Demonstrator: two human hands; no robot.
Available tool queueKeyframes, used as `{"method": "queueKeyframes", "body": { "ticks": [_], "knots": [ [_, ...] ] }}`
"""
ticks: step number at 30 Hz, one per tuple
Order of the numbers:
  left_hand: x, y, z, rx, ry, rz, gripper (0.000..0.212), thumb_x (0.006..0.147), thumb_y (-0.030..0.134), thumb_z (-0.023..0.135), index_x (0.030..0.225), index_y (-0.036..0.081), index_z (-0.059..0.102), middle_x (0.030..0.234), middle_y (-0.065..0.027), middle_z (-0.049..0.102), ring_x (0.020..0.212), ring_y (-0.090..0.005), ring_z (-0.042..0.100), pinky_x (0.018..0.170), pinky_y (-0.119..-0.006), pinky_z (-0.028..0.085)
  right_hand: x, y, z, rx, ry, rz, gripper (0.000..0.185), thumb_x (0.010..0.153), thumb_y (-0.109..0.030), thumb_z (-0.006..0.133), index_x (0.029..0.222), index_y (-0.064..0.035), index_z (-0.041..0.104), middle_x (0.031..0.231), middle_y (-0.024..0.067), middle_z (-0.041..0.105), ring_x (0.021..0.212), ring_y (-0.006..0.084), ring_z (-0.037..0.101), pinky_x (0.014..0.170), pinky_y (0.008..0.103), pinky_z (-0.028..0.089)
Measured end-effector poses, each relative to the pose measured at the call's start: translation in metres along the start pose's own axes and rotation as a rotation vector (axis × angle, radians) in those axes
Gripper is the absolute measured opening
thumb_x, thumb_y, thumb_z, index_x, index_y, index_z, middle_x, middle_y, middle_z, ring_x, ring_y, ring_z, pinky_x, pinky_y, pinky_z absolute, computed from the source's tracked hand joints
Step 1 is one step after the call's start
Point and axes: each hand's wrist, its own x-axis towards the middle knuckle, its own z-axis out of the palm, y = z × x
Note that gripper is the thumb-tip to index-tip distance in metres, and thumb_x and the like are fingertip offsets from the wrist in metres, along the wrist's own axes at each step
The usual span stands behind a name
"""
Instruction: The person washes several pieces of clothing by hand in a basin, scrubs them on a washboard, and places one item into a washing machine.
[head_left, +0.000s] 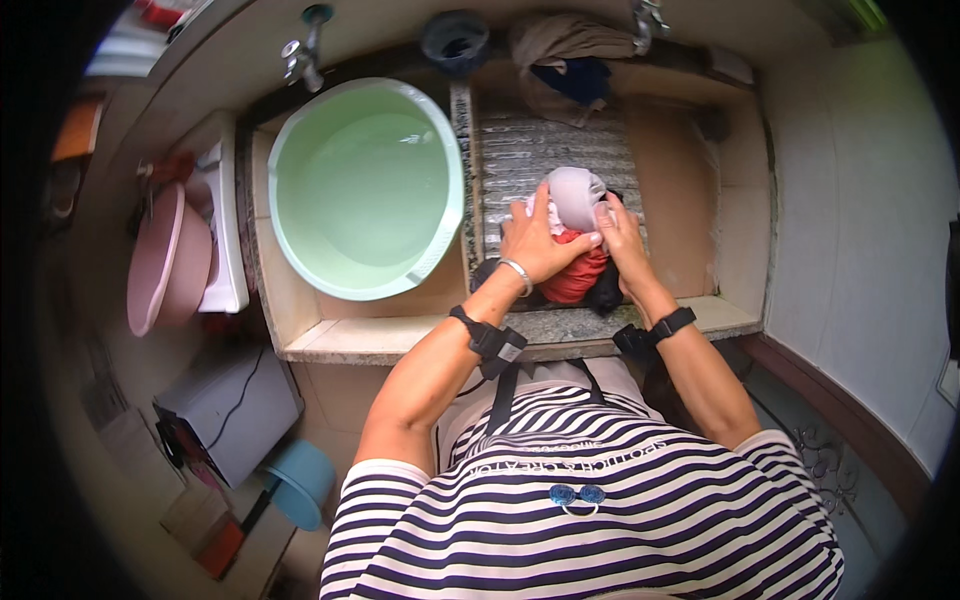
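My left hand (541, 244) and my right hand (624, 244) are on a small heap of cloth items on the ribbed stone washboard (525, 150) of a sink. Between them is a pale grey, rounded, cup-like piece of fabric (574, 196), with the fingers of both hands at its sides. A red cloth (576, 274) lies just below it, partly under my left thumb. Pink-white fabric shows beside my left fingers, and dark cloth (606, 292) lies beneath the red one. The palms and the underside of the heap are hidden.
A mint-green plastic basin (367, 277) of water stands in the left compartment. Two metal taps (301, 64) (646, 26) are on the back wall. Beige and navy cloths (570, 45) lie at the back, beside a dark bucket (454, 43). A pink basin (176, 262) leans at far left.
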Motion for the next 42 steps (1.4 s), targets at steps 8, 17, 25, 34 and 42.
{"method": "queueKeyframes", "body": {
  "ticks": [8, 17, 25, 34, 42],
  "knots": [
    [-0.055, -0.094, -0.132, -0.877, 0.132, 0.133, 0.076, 0.092, 0.044, 0.070, 0.146, -0.002, 0.042, 0.133, -0.0205, 0.057, 0.113, -0.0252, 0.061, 0.098, -0.034, 0.048, -0.062, -0.147, 0.067, 0.465, -0.336, -0.064, 0.061, 0.090, -0.023, 0.074, 0.143, -0.0006, 0.052, 0.127, 0.0097, 0.059, 0.112, 0.0129, 0.057, 0.100, 0.0284, 0.042],
    [-0.080, -0.257, -0.250, -0.905, 0.590, -0.210, 0.077, 0.092, 0.046, 0.072, 0.145, -0.003, 0.045, 0.143, -0.0171, 0.047, 0.134, -0.0270, 0.043, 0.108, -0.039, 0.040, -0.031, -0.205, 0.193, 0.136, -0.072, -0.402, 0.027, 0.089, -0.021, 0.074, 0.105, 0.0001, 0.069, 0.099, 0.0043, 0.063, 0.092, 0.0138, 0.061, 0.085, 0.0301, 0.049],
    [-0.070, -0.281, -0.299, -0.887, 0.468, -0.113, 0.062, 0.090, 0.030, 0.076, 0.136, -0.005, 0.053, 0.133, -0.0177, 0.058, 0.119, -0.0281, 0.056, 0.099, -0.038, 0.047, -0.054, -0.210, 0.272, -0.703, -0.374, -0.518, 0.028, 0.087, -0.022, 0.073, 0.096, 0.0043, 0.070, 0.091, 0.0174, 0.066, 0.088, 0.0318, 0.065, 0.080, 0.0399, 0.052],
    [0.027, -0.309, -0.264, -0.218, 0.415, -0.094, 0.080, 0.079, 0.030, 0.082, 0.146, 0.011, 0.043, 0.151, -0.0249, 0.035, 0.136, -0.0463, 0.039, 0.106, -0.055, 0.042, 0.058, -0.251, 0.348, -1.003, -0.377, -0.758, 0.035, 0.082, -0.018, 0.076, 0.113, -0.0028, 0.069, 0.113, 0.0163, 0.065, 0.111, 0.0362, 0.059, 0.092, 0.0447, 0.049],
    [0.085, -0.296, -0.213, 0.208, -0.046, -0.496, 0.121, 0.074, 0.026, 0.087, 0.161, 0.033, 0.005, 0.165, -0.0223, -0.014, 0.150, -0.0540, -0.003, 0.105, -0.073, 0.032, 0.153, -0.145, 0.392, -1.579, -0.472, -0.571, 0.075, 0.088, -0.023, 0.063, 0.156, -0.0241, 0.032, 0.163, 0.0157, 0.024, 0.148, 0.0483, 0.018, 0.100, 0.0817, 0.024]
  ]
}}
